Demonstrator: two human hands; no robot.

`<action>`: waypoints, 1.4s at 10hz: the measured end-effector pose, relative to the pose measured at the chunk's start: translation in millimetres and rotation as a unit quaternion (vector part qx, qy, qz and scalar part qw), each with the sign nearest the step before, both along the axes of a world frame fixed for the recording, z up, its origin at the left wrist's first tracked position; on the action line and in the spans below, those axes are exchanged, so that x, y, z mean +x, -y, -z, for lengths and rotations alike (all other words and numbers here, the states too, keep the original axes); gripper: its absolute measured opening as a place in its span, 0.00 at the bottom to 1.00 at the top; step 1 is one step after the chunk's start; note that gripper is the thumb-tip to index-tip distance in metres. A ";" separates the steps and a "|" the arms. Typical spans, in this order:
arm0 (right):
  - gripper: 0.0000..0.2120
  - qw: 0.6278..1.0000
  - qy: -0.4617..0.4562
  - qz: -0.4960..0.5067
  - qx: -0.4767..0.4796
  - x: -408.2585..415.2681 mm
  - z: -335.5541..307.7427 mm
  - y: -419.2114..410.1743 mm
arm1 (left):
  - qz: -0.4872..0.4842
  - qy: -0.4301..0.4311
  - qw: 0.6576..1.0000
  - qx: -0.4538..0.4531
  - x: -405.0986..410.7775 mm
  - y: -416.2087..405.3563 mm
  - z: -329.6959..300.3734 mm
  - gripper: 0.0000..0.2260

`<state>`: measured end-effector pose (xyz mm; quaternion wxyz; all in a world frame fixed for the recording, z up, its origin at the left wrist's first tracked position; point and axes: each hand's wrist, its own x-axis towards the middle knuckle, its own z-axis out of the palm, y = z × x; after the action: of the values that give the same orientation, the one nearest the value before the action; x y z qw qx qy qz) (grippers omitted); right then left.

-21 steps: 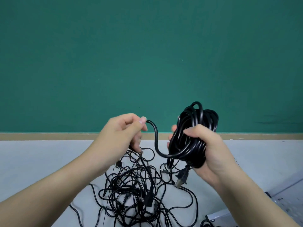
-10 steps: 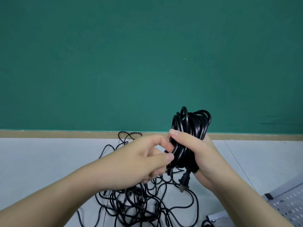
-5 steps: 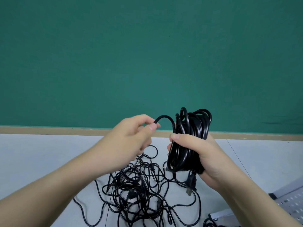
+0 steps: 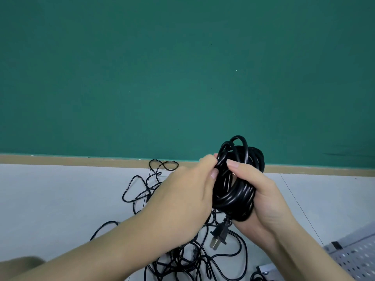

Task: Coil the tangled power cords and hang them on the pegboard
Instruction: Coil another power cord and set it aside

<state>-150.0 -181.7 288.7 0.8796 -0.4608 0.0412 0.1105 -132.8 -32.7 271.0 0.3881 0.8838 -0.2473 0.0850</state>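
My right hand [image 4: 261,195] grips a thick black coil of power cord [image 4: 237,179], thumb across its front. Its two-pin plug [image 4: 219,236] dangles below the coil. My left hand [image 4: 190,191] is pressed against the coil's left side, fingers curled around a strand at the top of the coil. Under both hands a tangle of thin black cords [image 4: 182,258] lies spread on the grey floor, with loops [image 4: 162,165] reaching back to the wall base.
A green wall [image 4: 182,78] with a tan skirting strip [image 4: 81,160] stands ahead. A grey perforated pegboard [image 4: 357,254] lies at the lower right corner, partly out of frame. The floor [image 4: 50,199] to the left is bare grey.
My left hand has swung from lifting a strand left of the coil to laying it against the coil's top left. The right hand keeps its grip on the coil.
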 end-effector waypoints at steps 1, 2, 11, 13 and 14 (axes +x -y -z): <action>0.09 1.000 0.004 0.006 0.000 2.0 0.7 1.2 | 0.010 -0.044 0.996 -0.079 1.5 4.0 2.5 0.09; 0.07 1.000 0.005 0.019 -0.013 9.4 4.2 3.5 | -0.019 -0.079 0.991 -0.105 4.9 5.1 -3.5 0.13; 0.12 0.771 0.142 -0.328 -0.527 -16.4 60.4 -37.5 | 0.226 -0.205 0.932 0.197 12.1 -34.4 -41.1 0.13; 0.16 0.827 0.144 -0.336 -0.426 -16.7 41.6 -39.8 | 0.197 -0.328 0.923 0.040 42.6 -45.0 -15.5 0.20; 0.13 0.855 0.141 -0.333 -0.371 -14.9 31.0 -30.6 | 0.178 -0.426 0.885 -0.064 54.5 -51.1 -1.8 0.18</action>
<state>-164.9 -151.1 257.7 0.5502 -0.7501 -0.2007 0.3072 -78.2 18.4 272.7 0.5204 0.7492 -0.2054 -0.3546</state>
